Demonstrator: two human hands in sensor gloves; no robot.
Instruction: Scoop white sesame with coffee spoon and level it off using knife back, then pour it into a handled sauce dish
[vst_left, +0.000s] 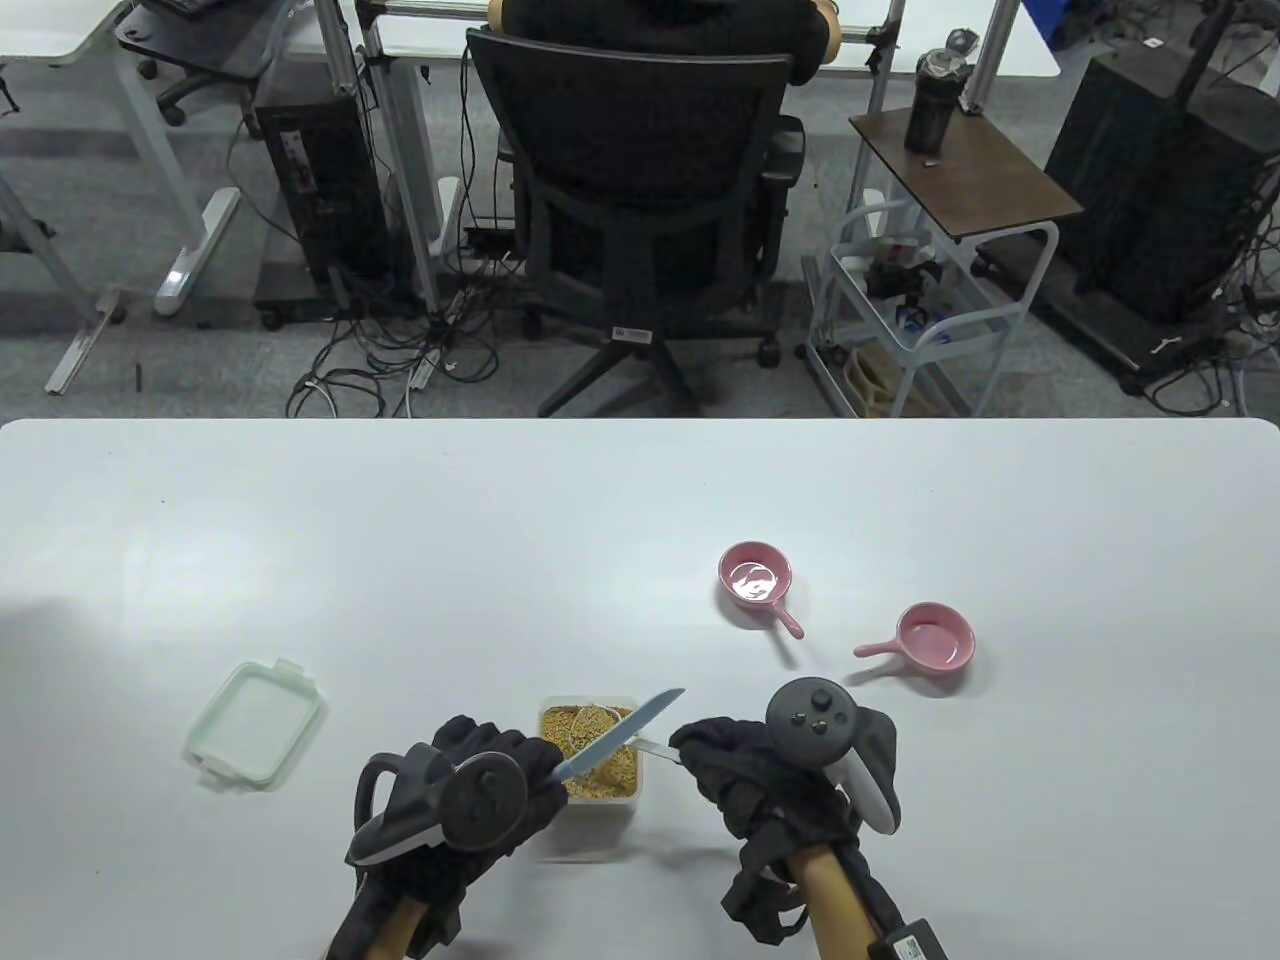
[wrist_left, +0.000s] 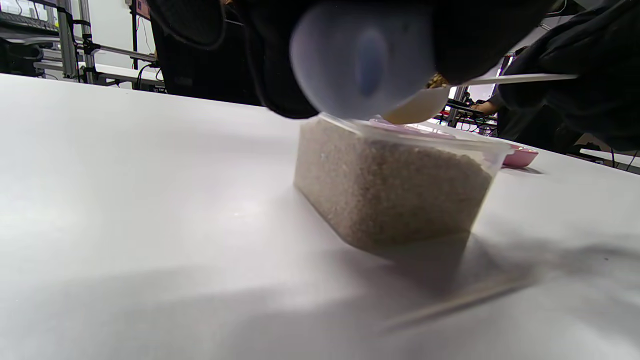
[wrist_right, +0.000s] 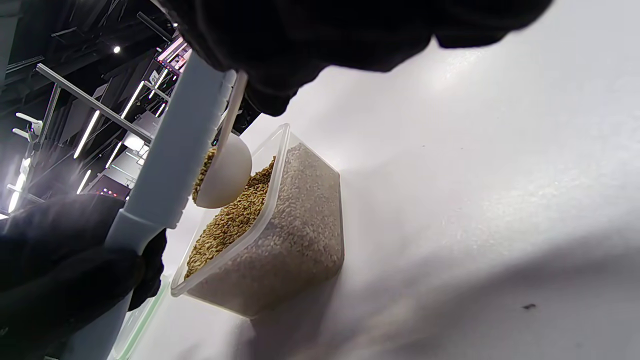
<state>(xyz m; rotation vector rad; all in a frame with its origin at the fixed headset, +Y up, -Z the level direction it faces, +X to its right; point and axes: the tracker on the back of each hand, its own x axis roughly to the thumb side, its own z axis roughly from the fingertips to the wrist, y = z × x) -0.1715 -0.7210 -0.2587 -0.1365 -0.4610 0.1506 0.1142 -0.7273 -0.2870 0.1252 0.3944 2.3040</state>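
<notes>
Left hand (vst_left: 470, 790) gripped knife (vst_left: 625, 730), right hand (vst_left: 760, 770) pinched heaped coffee spoon (wrist_right: 222, 175) over sesame tub (vst_left: 592, 760); rough levelling could scatter seeds onto table.

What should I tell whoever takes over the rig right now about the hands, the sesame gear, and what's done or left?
Left hand grips the knife, blade angled over the sesame container.
Right hand pinches the coffee spoon above the container; its bowl is heaped with sesame.
Container lid lies off to the left. Two pink handled sauce dishes sit to the right, no sesame visible in them.
Done: scoop taken.
Left: level it with the knife back, pour it into a dish.
</notes>
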